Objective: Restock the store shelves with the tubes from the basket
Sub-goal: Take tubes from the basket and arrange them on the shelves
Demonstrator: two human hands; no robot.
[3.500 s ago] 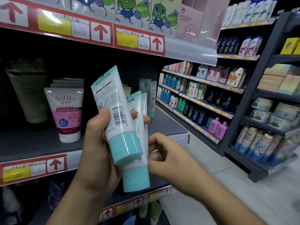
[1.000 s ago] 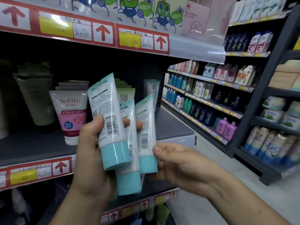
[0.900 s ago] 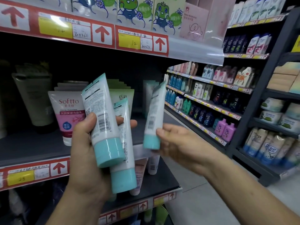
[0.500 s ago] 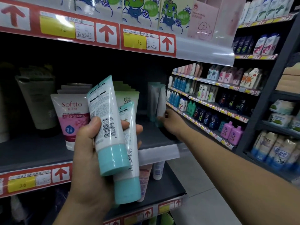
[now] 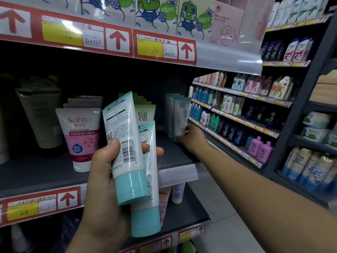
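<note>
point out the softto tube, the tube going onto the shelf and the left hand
Softto tube (image 5: pixel 80 128), head view, on its pink label.
Tube going onto the shelf (image 5: pixel 180 115), head view, on its white body.
Left hand (image 5: pixel 104 172), head view, on the thumb base.

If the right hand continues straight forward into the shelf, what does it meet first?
Probably the row of teal tubes standing behind the tube that the right hand holds; depth is unclear.

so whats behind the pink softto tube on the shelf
Behind the pink Softto tube stand more tubes in a row; only their grey crimped tops show above it. Their bodies and labels are covered, so their count and product are unclear.
</note>
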